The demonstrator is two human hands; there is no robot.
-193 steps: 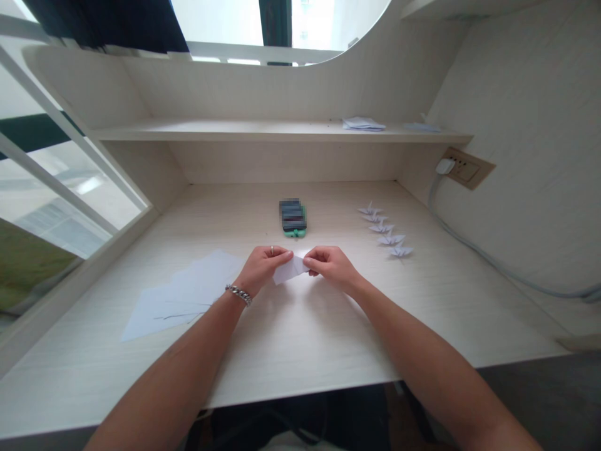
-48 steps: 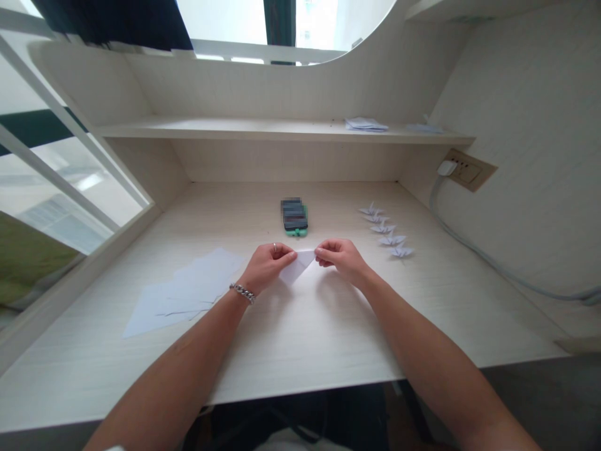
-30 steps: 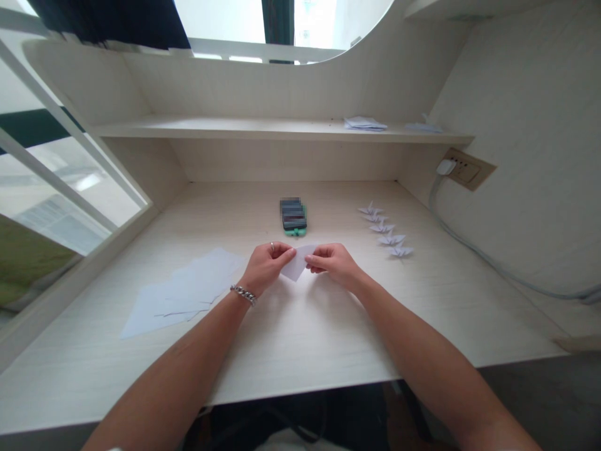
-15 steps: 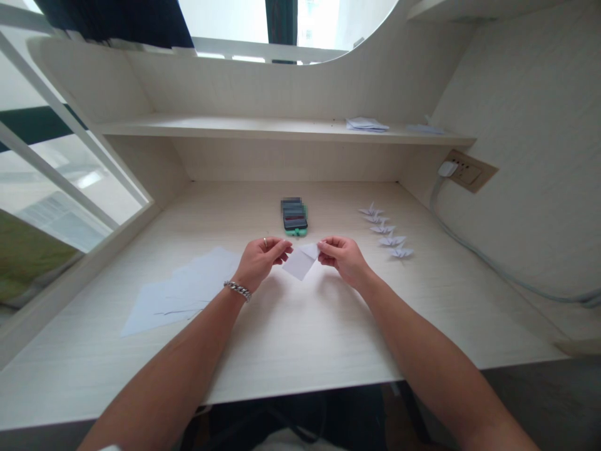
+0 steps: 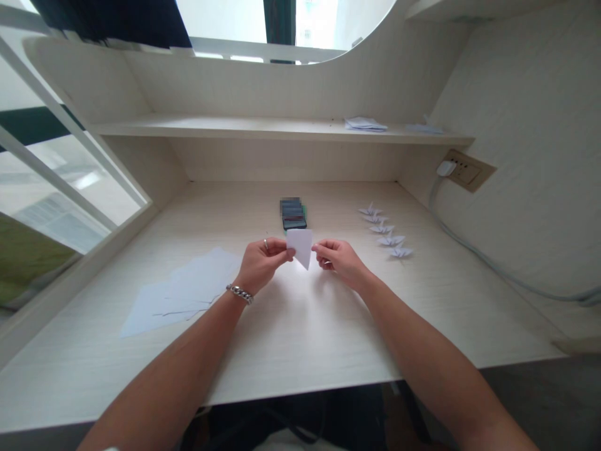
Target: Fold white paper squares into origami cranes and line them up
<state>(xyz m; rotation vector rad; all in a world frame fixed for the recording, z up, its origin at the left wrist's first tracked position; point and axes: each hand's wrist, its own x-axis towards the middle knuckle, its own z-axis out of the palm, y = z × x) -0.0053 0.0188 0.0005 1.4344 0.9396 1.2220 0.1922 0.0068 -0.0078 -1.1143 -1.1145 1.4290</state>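
Note:
A small folded piece of white paper (image 5: 299, 246) is held up over the middle of the desk, its lower end coming to a point. My left hand (image 5: 265, 260) pinches its left edge between thumb and fingers; a ring and a chain bracelet show on this hand and wrist. At the right edge of the paper, my right hand (image 5: 339, 258) is closed with thumb and forefinger pinched on it. Just behind the paper lies a phone (image 5: 293, 214), its near end partly hidden. Several folded paper cranes (image 5: 391, 240) stand in a row to the right.
Loose white paper sheets (image 5: 197, 282) with thin strips on them lie left of my left forearm. A shelf (image 5: 235, 127) above the desk holds a folded paper stack (image 5: 365, 124). A white cable (image 5: 488, 255) runs from the wall socket (image 5: 469, 170) down the right side.
The folded paper has been turned and raised, from a diamond lying low to an upright piece with its point downward. It now covers the phone's near end.

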